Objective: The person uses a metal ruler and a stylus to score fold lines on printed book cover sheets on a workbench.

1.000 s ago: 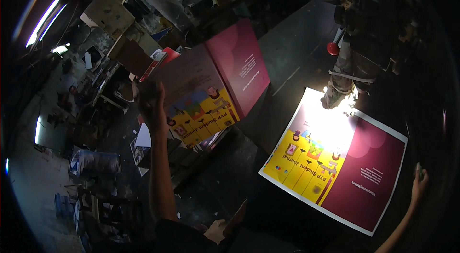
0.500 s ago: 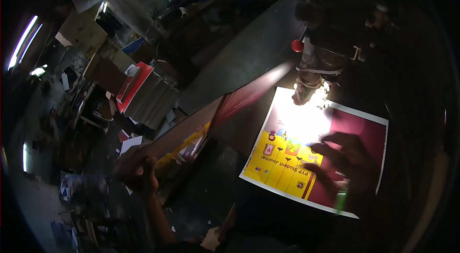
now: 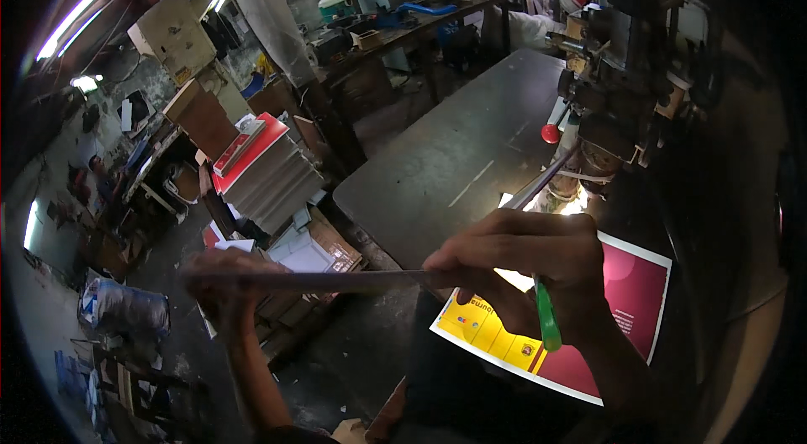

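A thin printed cover is turned nearly edge-on, showing a grey edge (image 3: 336, 280). My left hand (image 3: 225, 280), blurred, grips its left end. The fingers of my right hand (image 3: 538, 255) close on its other end. A green item (image 3: 548, 322) with a pale end sits by my right palm; whether it is held or worn I cannot tell. Under my right hand lies a printed sheet (image 3: 635, 288), yellow and maroon with a white margin, partly hidden by the hand. Lamp light falls on its far part, beside the dark machine (image 3: 601, 145).
The machine has a red knob (image 3: 550, 134). A dark metal table (image 3: 437, 166) stretches away from it. To the left stands a tall stack of boards (image 3: 282, 183) with a red top, with boxes and papers (image 3: 307, 255) below. A cluttered workbench (image 3: 412, 28) stands at the back.
The cover has turned from showing its maroon and yellow face to nearly edge-on. My right hand has moved left and up from over the sheet to grip the cover. The picture is brighter.
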